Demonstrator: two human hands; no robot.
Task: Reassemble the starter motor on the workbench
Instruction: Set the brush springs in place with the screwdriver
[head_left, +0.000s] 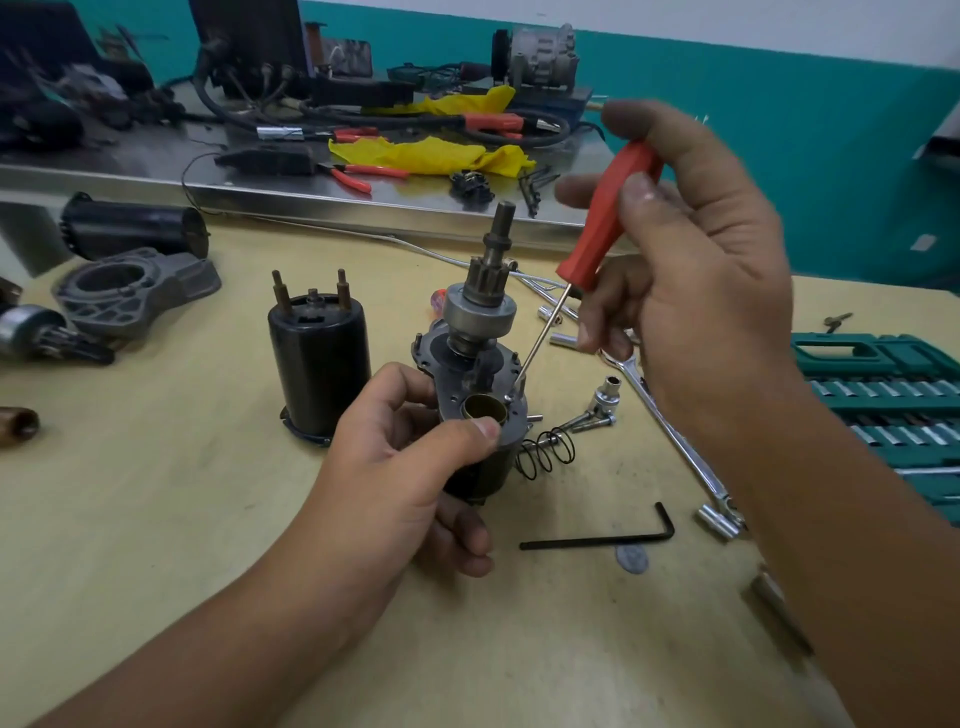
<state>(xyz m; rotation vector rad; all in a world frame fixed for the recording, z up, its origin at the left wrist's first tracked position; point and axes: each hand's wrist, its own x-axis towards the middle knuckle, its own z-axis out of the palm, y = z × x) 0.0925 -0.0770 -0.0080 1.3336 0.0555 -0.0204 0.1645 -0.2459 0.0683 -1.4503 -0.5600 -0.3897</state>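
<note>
One slip is the risk: the left hand (410, 467) grips the starter motor (480, 395) upright on the bench (156, 519), the right hand (691, 249) grasps the tilted screwdriver (602, 228), whose tip could skid off the plate

1. Light: bright, even, diffuse; seems overhead, source not in shot.
2. Shadows: soft and short, e.g. under the Allen key (597, 540) and below the left hand (410, 473) on the wooden bench (156, 519).
3. Glare: bright sheen along the front edge of the steel table (291, 195).
4. Blur: right hand (696, 270) soft w/ motion; rear clutter a bit soft.
5. Distortion: wide-angle bend at edges; forearms stretched, wall stripe curves.
</note>
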